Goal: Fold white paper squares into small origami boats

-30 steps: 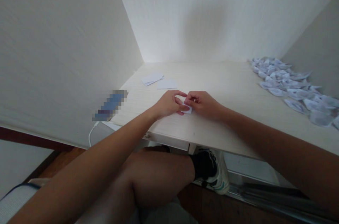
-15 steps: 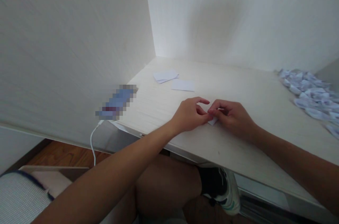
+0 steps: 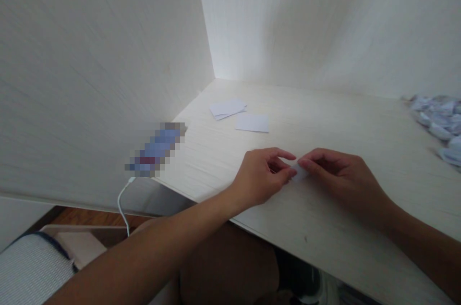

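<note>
A small piece of white paper (image 3: 298,172) is held between my two hands, just above the desk. My left hand (image 3: 262,176) pinches its left side between thumb and fingers, with the index finger stretched out over it. From the right, my right hand (image 3: 342,175) grips the paper's upper edge between thumb and index finger. Part of the paper is hidden behind the fingertips. Beyond my left hand, a single white paper slip (image 3: 252,123) lies flat. Next to it is a small overlapping stack of white slips (image 3: 227,108).
A heap of folded white paper pieces (image 3: 441,120) lies at the desk's right side. A blurred phone (image 3: 156,149) with a white cable (image 3: 120,199) rests at the left edge. White panels (image 3: 306,21) enclose the desk (image 3: 360,117) at the back and left.
The hands have drawn slightly apart, my right hand moving right, so more of the paper shows between them. The view has shifted a little, and the heap sits farther right.
</note>
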{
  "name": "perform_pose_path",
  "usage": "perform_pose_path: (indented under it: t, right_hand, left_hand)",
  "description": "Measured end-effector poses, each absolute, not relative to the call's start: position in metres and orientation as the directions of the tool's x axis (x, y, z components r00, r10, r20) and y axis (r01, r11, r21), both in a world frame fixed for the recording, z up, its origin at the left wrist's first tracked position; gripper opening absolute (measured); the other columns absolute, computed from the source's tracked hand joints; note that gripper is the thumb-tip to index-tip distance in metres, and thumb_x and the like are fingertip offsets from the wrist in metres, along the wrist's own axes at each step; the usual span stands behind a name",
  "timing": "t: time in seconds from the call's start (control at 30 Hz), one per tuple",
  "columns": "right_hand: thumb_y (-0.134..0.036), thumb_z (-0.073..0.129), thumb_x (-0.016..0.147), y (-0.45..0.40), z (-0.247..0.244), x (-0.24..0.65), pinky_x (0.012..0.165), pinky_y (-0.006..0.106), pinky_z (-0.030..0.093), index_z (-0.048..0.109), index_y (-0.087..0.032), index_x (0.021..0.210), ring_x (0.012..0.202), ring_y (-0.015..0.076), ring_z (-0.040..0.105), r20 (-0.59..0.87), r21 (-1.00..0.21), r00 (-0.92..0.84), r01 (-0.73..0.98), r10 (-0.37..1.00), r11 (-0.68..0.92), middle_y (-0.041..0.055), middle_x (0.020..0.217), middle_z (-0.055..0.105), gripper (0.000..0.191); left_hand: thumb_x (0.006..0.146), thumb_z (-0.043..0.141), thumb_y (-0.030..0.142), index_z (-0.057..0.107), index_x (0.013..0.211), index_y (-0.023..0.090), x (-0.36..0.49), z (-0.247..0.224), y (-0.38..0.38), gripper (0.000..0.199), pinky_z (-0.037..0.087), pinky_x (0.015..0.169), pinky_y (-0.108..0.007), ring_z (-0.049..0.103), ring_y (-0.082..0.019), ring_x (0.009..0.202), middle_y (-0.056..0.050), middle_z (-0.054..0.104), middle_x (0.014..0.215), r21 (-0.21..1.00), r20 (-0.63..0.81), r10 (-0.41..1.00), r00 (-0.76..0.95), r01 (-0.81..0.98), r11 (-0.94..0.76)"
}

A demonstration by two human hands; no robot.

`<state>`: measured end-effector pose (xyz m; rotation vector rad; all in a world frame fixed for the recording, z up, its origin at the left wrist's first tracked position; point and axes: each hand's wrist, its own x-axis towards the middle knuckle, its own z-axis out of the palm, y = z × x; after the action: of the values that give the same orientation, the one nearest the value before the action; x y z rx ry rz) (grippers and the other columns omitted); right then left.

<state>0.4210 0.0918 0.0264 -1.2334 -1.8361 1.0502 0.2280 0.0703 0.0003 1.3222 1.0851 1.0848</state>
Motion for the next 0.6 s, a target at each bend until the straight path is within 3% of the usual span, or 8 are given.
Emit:
perform_pose_path:
  t: [0.1,0.27,0.4,0.53,0.6]
  right_hand:
    - [-0.064,0.085,0.074,0.092,0.024,0.419,0.066,0.038,0.052,0.071,-0.027,0.089,0.074,0.0249,0.069,0.079,-0.949,-0.268,0.276,0.960,0.155,0.0070,0.082,0.076,0.043]
    - [-0.052,0.087,0.075,0.092,0.023,0.418,0.062,0.034,0.050,0.064,-0.026,0.083,0.068,0.0189,0.063,0.129,-0.969,-0.228,0.176,0.965,0.171,0.0024,0.076,0.069,0.035]
    - [-0.047,0.090,0.071,0.094,0.023,0.421,0.064,0.033,0.053,0.062,-0.027,0.085,0.070,0.0180,0.065,0.092,-0.990,-0.213,0.088,0.973,0.113,0.0009,0.079,0.069,0.037]
    - [-0.049,0.089,0.073,0.099,0.021,0.424,0.062,0.031,0.052,0.064,-0.025,0.084,0.066,0.0154,0.062,0.042,-0.993,-0.255,0.092,0.966,0.068,0.0000,0.077,0.068,0.037]
    - [-0.049,0.089,0.073,0.100,0.020,0.425,0.061,0.030,0.050,0.065,-0.023,0.083,0.065,0.0141,0.060,0.039,-0.993,-0.279,0.100,0.960,0.069,-0.0004,0.075,0.067,0.037]
  left_hand:
    - [0.079,0.082,0.009,0.072,0.103,0.016,0.233,0.006,0.071,0.027,0.061,0.063,-0.025,0.073,-0.014,0.062,-0.001,0.075,0.076,0.990,-0.047,0.996,0.073,-0.127,0.056]
    - [0.079,0.080,0.005,0.061,0.108,0.018,0.243,0.010,0.066,0.037,0.067,0.073,-0.030,0.072,-0.011,0.064,0.009,0.059,0.072,0.947,-0.090,0.995,0.035,-0.305,0.097]
    - [0.078,0.084,0.012,0.055,0.108,0.020,0.248,0.007,0.060,0.042,0.065,0.072,-0.031,0.070,-0.012,0.067,0.009,0.054,0.075,0.956,-0.042,0.993,0.107,-0.284,0.071]
    - [0.071,0.090,0.017,0.055,0.129,0.023,0.241,0.008,0.057,0.067,0.060,0.070,-0.028,0.069,-0.013,0.077,0.002,0.061,0.096,0.986,0.047,0.973,0.225,-0.165,-0.009]
    - [0.074,0.087,0.016,0.063,0.125,0.021,0.235,0.009,0.057,0.056,0.059,0.074,-0.028,0.069,-0.013,0.081,-0.001,0.065,0.098,0.995,0.067,0.950,0.304,-0.087,-0.042]
